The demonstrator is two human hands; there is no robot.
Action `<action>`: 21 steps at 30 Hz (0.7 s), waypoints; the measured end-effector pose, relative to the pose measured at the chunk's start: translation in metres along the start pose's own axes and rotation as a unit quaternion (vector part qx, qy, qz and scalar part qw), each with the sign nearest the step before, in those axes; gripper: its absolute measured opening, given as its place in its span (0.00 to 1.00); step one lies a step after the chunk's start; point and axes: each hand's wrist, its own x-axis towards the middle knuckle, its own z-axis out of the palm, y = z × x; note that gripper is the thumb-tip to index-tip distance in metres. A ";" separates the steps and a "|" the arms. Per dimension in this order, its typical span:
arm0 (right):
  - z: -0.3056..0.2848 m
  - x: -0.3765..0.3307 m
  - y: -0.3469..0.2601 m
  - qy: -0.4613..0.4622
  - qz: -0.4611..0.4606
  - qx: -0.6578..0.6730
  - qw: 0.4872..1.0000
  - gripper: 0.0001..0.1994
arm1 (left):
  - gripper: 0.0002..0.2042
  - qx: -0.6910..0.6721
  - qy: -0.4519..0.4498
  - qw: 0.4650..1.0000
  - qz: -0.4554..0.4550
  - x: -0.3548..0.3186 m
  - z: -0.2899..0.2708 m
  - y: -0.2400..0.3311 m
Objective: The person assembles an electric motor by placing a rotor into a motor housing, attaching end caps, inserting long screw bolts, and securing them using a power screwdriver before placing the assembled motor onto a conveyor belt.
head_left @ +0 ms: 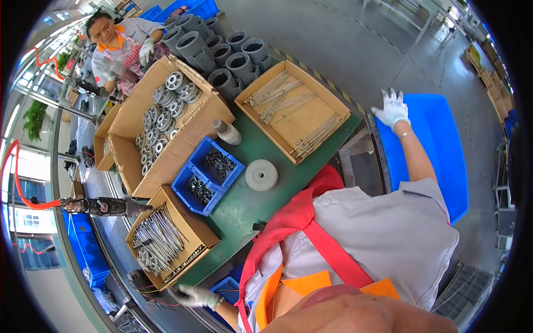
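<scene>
My right hand (393,110), in a white work glove, stretches out over the edge of a large blue tub (452,161); its fingers are spread and hold nothing. At the lower left my left hand (195,297), also gloved, has its fingers extended, nothing visibly held. It is beside the near corner of a cardboard box (201,238) with many long metal rods (160,236) and several metal discs. Between my arms, on the green tabletop (244,213), lie a pale round disc with a centre hole (268,181) and a blue two-part bin (221,191) of small dark metal parts.
A shallow cardboard tray (291,119) holds thin rods. Behind the bin stand a bottle (226,132) and a large carton (191,133) of wheel-like metal parts. Grey cylindrical housings (194,49) cluster at the far end. A power screwdriver (102,206) hangs at left; a co-worker (130,41) works beyond.
</scene>
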 end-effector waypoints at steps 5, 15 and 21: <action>-0.007 0.003 -0.012 -0.008 -0.006 -0.024 1.000 0.34 | 0.12 -0.131 -0.264 0.920 0.258 -0.023 0.127 0.131; -0.005 -0.001 0.005 -0.013 0.021 -0.026 0.999 0.31 | 0.13 -0.295 -0.491 0.746 0.341 -0.017 0.204 0.263; 0.011 -0.024 0.031 -0.043 0.031 -0.038 0.998 0.31 | 0.11 -0.296 -0.608 0.725 0.130 -0.022 0.193 0.236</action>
